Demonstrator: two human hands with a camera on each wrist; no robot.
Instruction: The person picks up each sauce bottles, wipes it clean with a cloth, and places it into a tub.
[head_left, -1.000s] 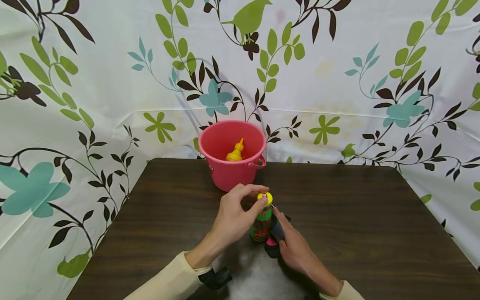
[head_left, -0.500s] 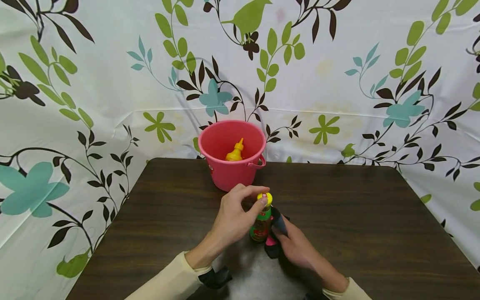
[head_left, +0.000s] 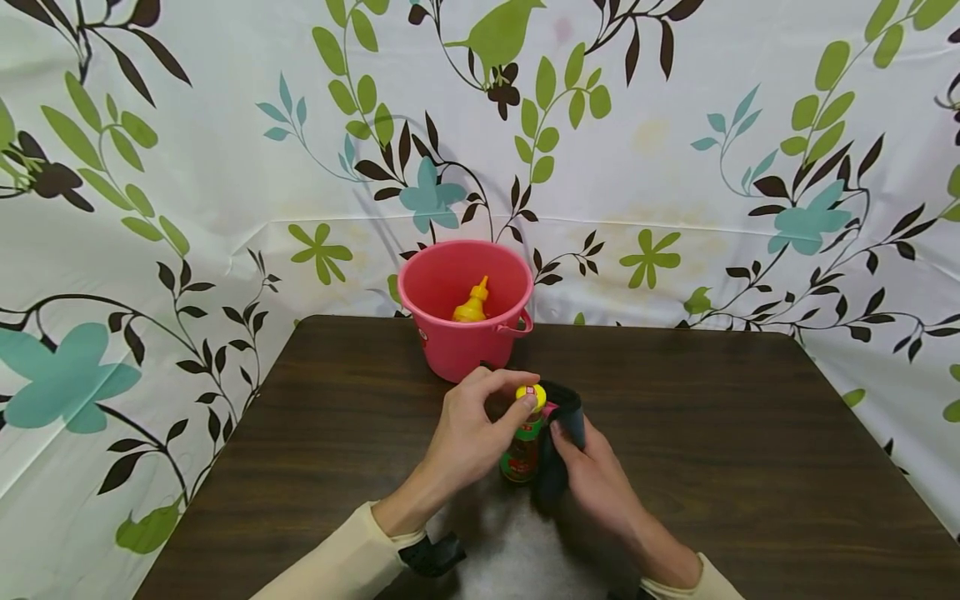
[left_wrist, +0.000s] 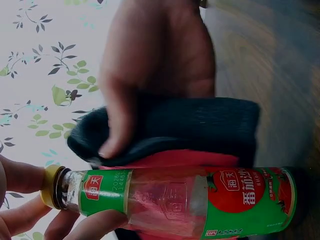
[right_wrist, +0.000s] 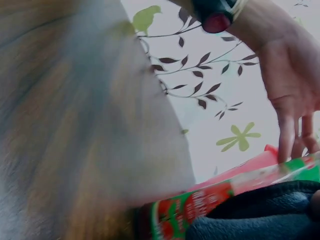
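A glass ketchup bottle [head_left: 521, 461] stands upright on the table, with a yellow cap and green labels showing a red tomato. My left hand [head_left: 467, 427] pinches it at the cap and neck, thumb and fingers on opposite sides. My right hand [head_left: 603, 487] grips a thick, folded dark cloth [left_wrist: 195, 122] that has a pink side. In the left wrist view the cloth lies along the bottle's side, its pink face toward the glass. The thumb presses near one end of the fold. The right wrist view shows the cloth close in front of the bottle's lower label [right_wrist: 192, 210].
Just behind my left hand, a pink bucket [head_left: 459, 348] stands at the table's back edge. A yellow nozzle-topped bottle [head_left: 470, 311] is inside it. The brown wooden table [head_left: 712, 417] extends to both sides, with a leaf-patterned curtain [head_left: 645, 150] behind.
My right hand has shifted the dark cloth upward beside the bottle, and its top now reaches about cap height. My left hand and the bottle have stayed in place.
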